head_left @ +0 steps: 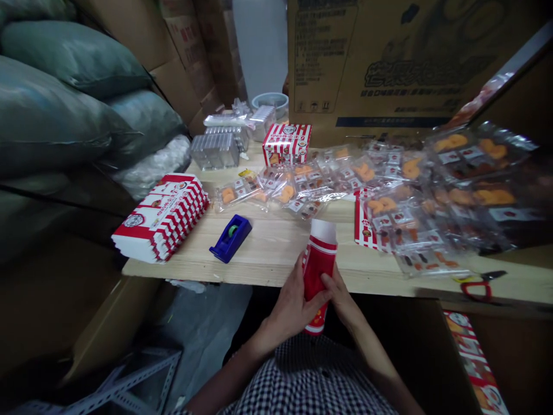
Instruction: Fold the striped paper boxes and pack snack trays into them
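Both hands grip a partly folded red and white carton at the table's front edge, its white flap pointing away from me. My left hand wraps the carton's left side, with the thumb laid across the front. My right hand holds the right side, thumb pressed on the red face. Left of them on the table sits a blue tape dispenser with a green roll. Farther left lies a stack of flat red and white striped cartons. A made-up striped box stands behind.
Clear packets of orange pieces cover the table's right and back. Red-handled scissors lie at the right front edge. Clear plastic trays stand at the back left. A large cardboard box rises behind; filled sacks are piled left.
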`<action>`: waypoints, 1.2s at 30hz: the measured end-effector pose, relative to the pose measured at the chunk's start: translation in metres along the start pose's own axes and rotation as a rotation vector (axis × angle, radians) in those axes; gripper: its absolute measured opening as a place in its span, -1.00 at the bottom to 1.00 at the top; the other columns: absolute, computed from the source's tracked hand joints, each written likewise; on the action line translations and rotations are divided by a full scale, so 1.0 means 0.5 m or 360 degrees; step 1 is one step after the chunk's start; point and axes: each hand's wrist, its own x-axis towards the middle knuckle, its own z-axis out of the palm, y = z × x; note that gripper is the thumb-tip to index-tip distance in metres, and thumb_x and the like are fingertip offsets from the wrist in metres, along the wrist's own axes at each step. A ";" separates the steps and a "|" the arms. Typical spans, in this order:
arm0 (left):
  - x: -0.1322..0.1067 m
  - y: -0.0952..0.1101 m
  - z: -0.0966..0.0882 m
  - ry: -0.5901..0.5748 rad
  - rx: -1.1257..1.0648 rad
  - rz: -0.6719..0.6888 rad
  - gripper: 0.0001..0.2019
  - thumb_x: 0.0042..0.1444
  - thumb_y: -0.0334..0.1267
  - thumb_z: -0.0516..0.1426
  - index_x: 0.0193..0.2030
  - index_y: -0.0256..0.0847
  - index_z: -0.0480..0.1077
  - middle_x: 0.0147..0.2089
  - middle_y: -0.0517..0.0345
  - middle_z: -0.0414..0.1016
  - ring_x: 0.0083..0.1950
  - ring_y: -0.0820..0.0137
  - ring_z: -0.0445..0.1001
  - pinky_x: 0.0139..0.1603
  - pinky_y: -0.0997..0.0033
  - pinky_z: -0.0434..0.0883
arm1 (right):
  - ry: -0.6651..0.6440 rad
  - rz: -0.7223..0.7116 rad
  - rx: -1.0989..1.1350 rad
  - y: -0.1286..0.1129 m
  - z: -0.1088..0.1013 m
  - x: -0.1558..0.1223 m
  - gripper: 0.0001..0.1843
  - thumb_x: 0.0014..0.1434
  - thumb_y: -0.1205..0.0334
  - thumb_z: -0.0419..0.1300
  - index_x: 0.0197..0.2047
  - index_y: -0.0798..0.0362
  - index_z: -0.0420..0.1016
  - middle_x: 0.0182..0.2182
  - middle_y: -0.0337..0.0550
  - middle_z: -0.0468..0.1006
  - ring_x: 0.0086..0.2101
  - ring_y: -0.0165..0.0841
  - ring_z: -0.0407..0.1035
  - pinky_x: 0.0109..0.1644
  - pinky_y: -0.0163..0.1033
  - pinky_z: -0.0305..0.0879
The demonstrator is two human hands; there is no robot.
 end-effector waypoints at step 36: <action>0.005 -0.001 -0.004 0.0236 -0.0559 -0.0121 -0.36 0.23 -0.12 0.22 0.42 -0.11 0.19 0.44 -0.02 0.26 0.44 0.19 0.23 0.48 0.09 0.13 | 0.0267 -0.0125 -0.0215 0.009 0.008 -0.012 -0.28 0.27 -0.17 0.18 0.42 -0.18 0.16 0.42 -0.19 0.18 0.42 -0.24 -0.03 0.49 -0.02 -0.16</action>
